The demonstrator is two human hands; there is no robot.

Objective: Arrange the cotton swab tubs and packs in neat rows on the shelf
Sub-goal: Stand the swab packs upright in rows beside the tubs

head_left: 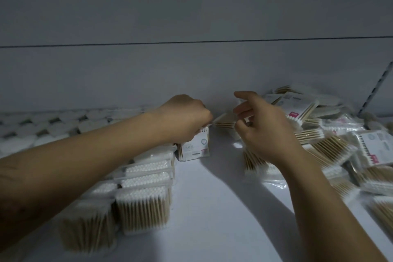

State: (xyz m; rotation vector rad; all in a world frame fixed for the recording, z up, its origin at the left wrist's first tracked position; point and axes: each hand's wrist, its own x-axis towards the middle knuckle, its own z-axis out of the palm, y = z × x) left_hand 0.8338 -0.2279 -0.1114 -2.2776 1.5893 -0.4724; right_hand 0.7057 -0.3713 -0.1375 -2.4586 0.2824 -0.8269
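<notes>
Steady the pack (194,147) gripped under left hand (187,118); stand next pack (224,121), between the hands, snug beside it; cannot tell if right hand (263,130) grips

The left hand (187,120), reaching from 8 o'clock, curls over a pack (194,144); the right hand (261,121), from 5 o'clock, hovers, fingers loosely spread.
</notes>
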